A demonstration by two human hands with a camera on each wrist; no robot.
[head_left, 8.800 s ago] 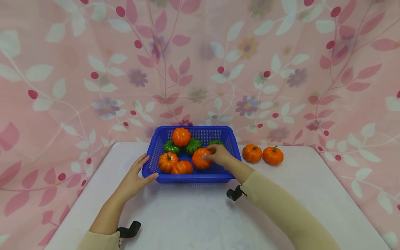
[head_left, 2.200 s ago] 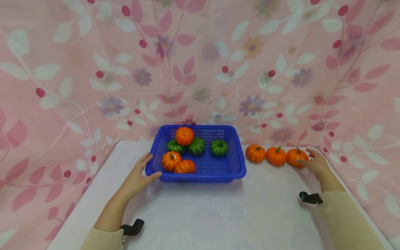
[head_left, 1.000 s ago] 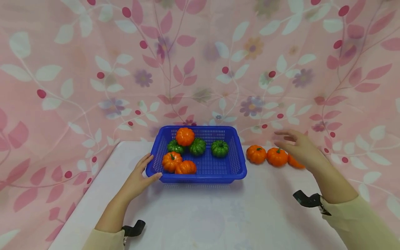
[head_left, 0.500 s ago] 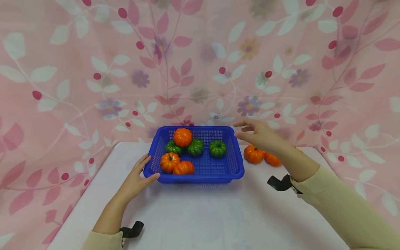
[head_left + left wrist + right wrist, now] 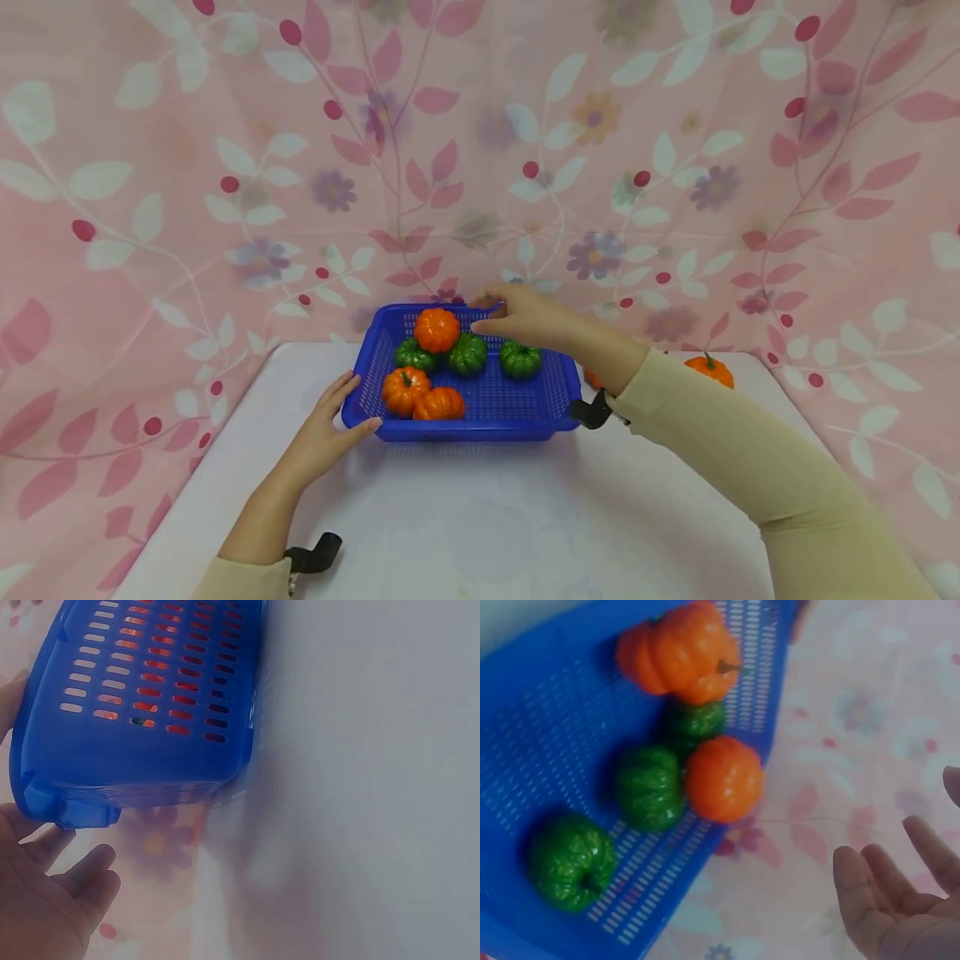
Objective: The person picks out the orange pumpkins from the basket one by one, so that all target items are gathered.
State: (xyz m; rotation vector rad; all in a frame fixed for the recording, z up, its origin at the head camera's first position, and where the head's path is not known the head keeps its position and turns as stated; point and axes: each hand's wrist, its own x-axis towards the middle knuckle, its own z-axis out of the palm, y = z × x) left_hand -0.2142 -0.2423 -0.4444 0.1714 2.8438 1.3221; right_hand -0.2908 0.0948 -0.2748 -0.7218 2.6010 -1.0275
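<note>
A blue plastic basket holds small orange and green pumpkins. My left hand rests at its left end, thumb and fingers spread along the rim; in the left wrist view the fingers are extended beside the basket's corner handle. Above the back of the basket hovers my right hand, fingers loosely bent and holding nothing. Nearest below it are an orange pumpkin, perched on green ones, a green pumpkin and another green pumpkin standing apart. Two more orange pumpkins lie at the front left.
Right of the basket, an orange pumpkin sits on the white table. A second orange pumpkin is mostly covered by the right forearm, which hides the spot between them. Floral cloth hangs behind.
An orange pumpkin gripped in the basket earlier was set at the right end of the table row and let go. The right hand then swept left over the basket. The left hand stayed put.
</note>
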